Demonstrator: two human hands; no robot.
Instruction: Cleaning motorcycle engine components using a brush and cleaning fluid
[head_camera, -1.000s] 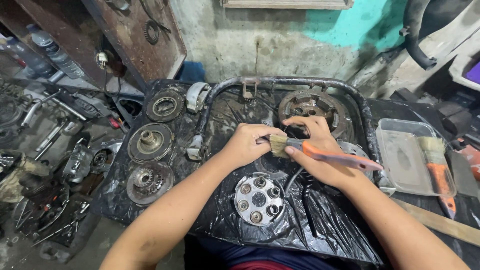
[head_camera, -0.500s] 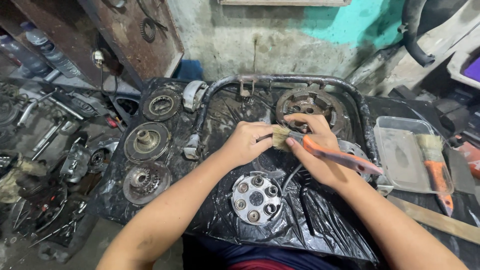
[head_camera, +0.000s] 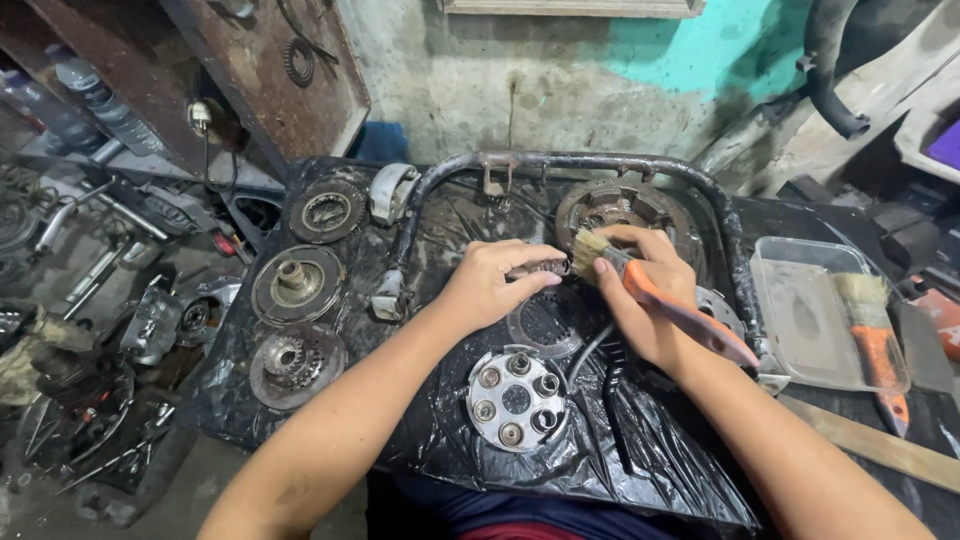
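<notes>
My left hand (head_camera: 495, 280) grips a small dark metal part (head_camera: 540, 268) over the black plastic sheet (head_camera: 650, 450). My right hand (head_camera: 645, 300) holds an orange-handled paintbrush (head_camera: 655, 295), its bristles touching the end of that part. Under the hands lies a round dark clutch plate (head_camera: 545, 322). Nearer to me sits a silver round pressure plate with several bosses (head_camera: 515, 398). Behind the right hand stands a rusty clutch housing (head_camera: 615, 208).
A bent black metal tube frame (head_camera: 560, 162) rings the work area. Three round clutch parts (head_camera: 297, 283) lie at the left. At the right a clear plastic tray (head_camera: 815, 310) holds a second orange brush (head_camera: 872, 335). Tools and scrap (head_camera: 90, 320) crowd the floor at left.
Both hands shifted slightly up and left over the sheet, and the brush bristles stayed against the small part in my left hand.
</notes>
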